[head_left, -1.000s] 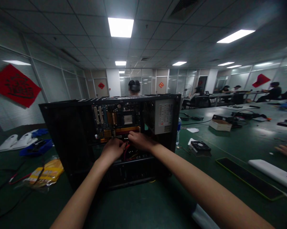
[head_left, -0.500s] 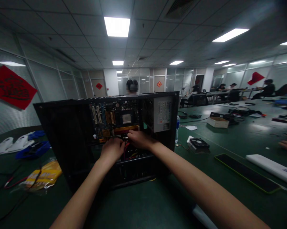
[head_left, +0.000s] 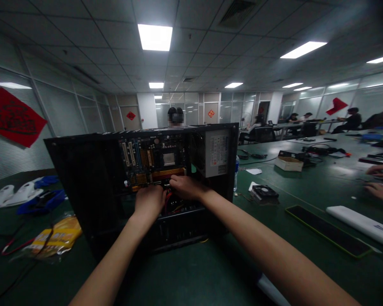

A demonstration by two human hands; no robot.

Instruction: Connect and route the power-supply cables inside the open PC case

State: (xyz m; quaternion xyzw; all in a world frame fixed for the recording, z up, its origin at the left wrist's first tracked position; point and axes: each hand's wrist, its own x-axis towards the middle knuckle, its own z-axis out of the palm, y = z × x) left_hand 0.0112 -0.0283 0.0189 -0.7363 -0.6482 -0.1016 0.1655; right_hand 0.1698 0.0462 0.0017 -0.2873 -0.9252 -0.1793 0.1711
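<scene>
An open black computer case (head_left: 79,187) stands upright in front of me, with a motherboard (head_left: 149,159) and a grey power supply (head_left: 217,153) inside. My left hand (head_left: 150,200) reaches in at the motherboard's lower edge, its fingers curled together. Close beside it, my right hand (head_left: 186,187) is closed too, thumb and fingertips pinched just below the orange memory slots (head_left: 168,173). Red and dark cables (head_left: 168,202) run down between the two hands. Whatever the fingertips grip is hidden or too small to make out.
To the right lie a cooling fan (head_left: 265,193), a black strip with a green edge (head_left: 328,231) and a small box (head_left: 288,163). Another person's hands (head_left: 382,187) rest at the right edge. A yellow packet (head_left: 59,238) and blue tray (head_left: 40,203) lie left.
My two hands stay almost in place at the motherboard's lower edge. The view has shifted slightly, and more of the other person's hands shows at the right.
</scene>
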